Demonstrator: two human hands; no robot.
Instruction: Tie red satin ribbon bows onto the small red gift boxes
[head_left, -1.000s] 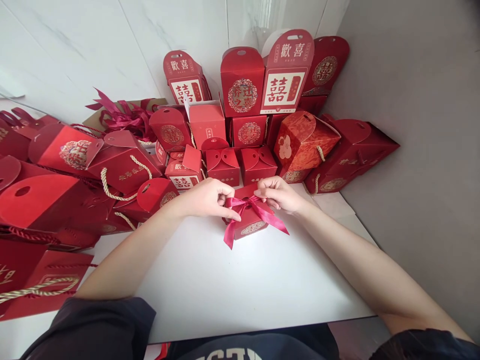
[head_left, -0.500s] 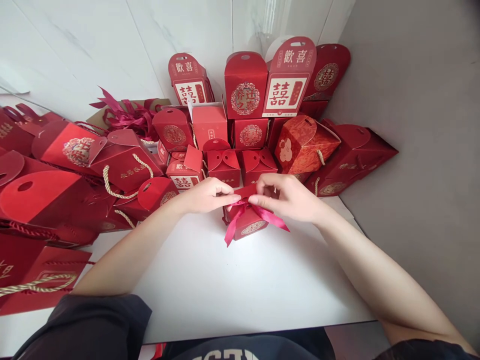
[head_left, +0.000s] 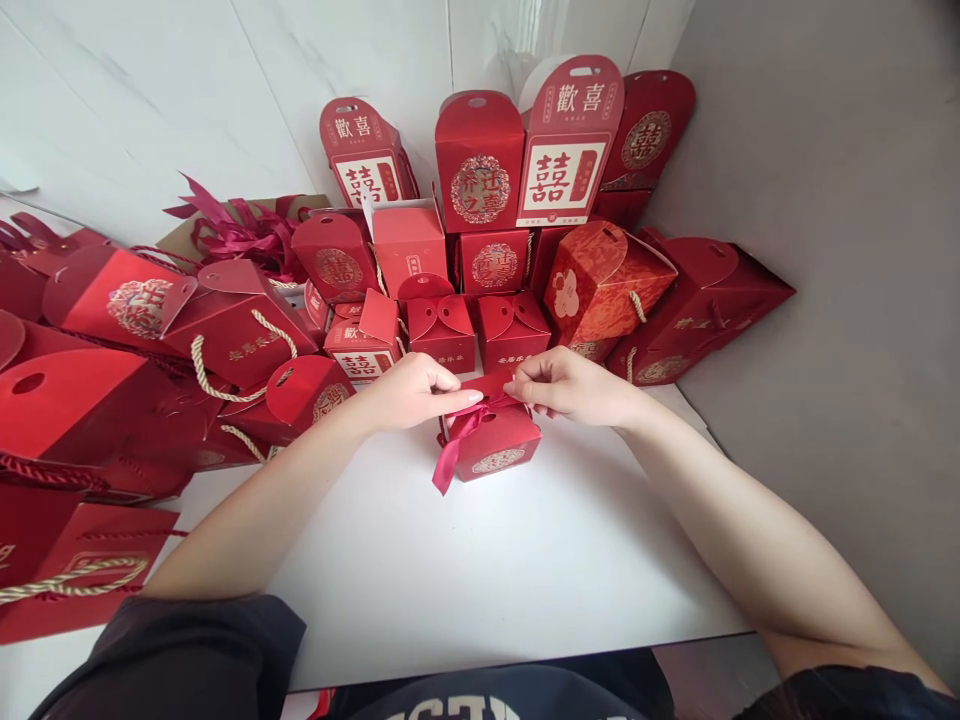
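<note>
Since a moment ago the right tail of the ribbon [head_left: 452, 452] has left the front of the small red box [head_left: 501, 445]; one tail hangs left. We pinch the ribbon atop it, left hand [head_left: 409, 392] and right hand [head_left: 576, 386] each with grip clamped; it stands on the tabletop [head_left: 465, 580] before stacked red boxes [head_left: 480, 185].

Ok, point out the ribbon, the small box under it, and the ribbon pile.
ribbon [head_left: 450, 455]: head view, on the loose tail hanging at the left.
small box [head_left: 510, 435]: head view, on its front face.
ribbon pile [head_left: 247, 225]: head view, on the heap's middle.
</note>
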